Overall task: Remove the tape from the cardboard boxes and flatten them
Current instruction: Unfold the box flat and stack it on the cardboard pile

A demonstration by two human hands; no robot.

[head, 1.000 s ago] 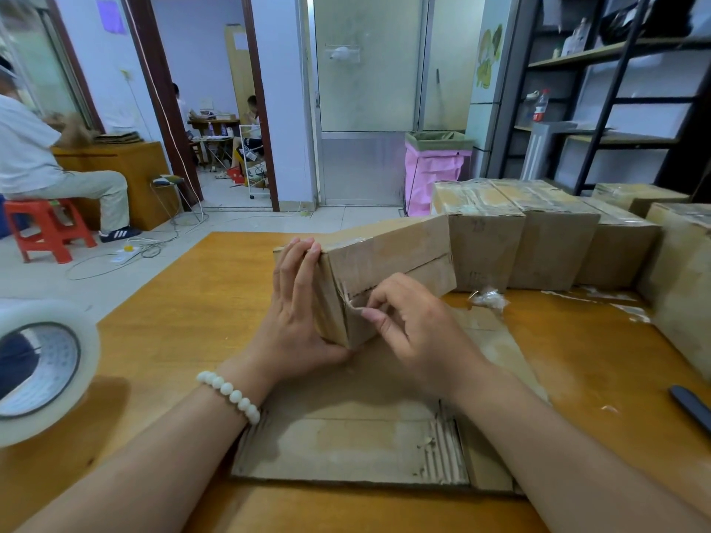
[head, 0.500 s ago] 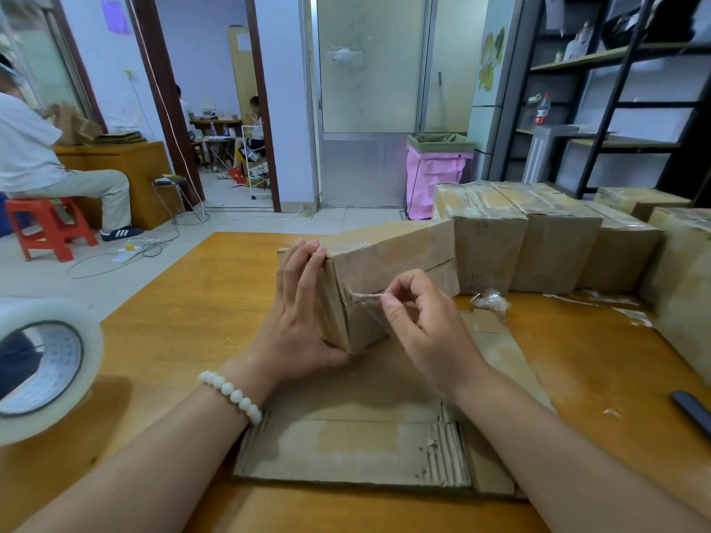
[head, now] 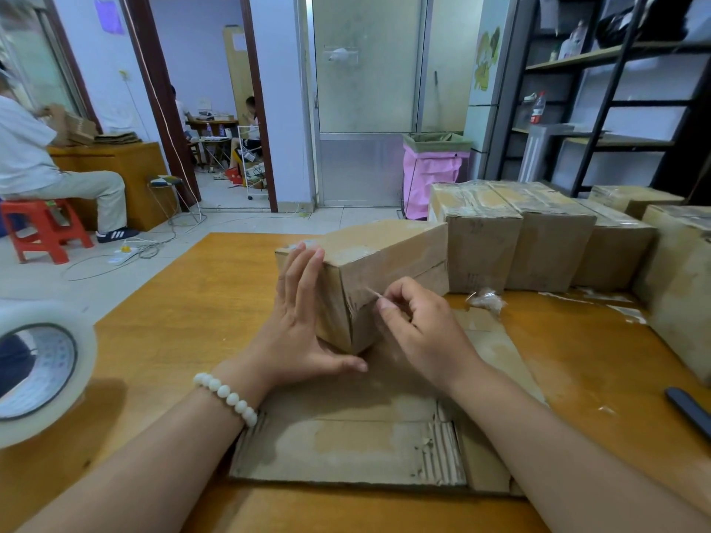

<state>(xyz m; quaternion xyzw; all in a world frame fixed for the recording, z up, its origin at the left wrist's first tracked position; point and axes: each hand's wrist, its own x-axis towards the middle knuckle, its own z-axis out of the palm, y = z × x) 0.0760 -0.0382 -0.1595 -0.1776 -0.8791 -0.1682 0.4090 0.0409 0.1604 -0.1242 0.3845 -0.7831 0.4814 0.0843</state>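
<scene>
A small taped cardboard box [head: 388,263] stands on a flattened sheet of cardboard [head: 346,448] in the middle of the wooden table [head: 184,325]. My left hand [head: 298,332] lies flat against the box's left end, fingers straight, thumb under its near corner. My right hand [head: 419,328] pinches a thin strip of clear tape [head: 372,292] that lifts off the box's near face.
Several taped boxes [head: 511,236] stand in a row at the back right, another box [head: 681,286] at the right edge. A wad of peeled tape [head: 485,300] lies before them. A big tape roll [head: 38,371] sits at left, a dark tool [head: 688,411] at right.
My right hand has got hold of the tape's end on the box's near face and drawn it away from the cardboard. The left hand has stayed pressed on the box's end.
</scene>
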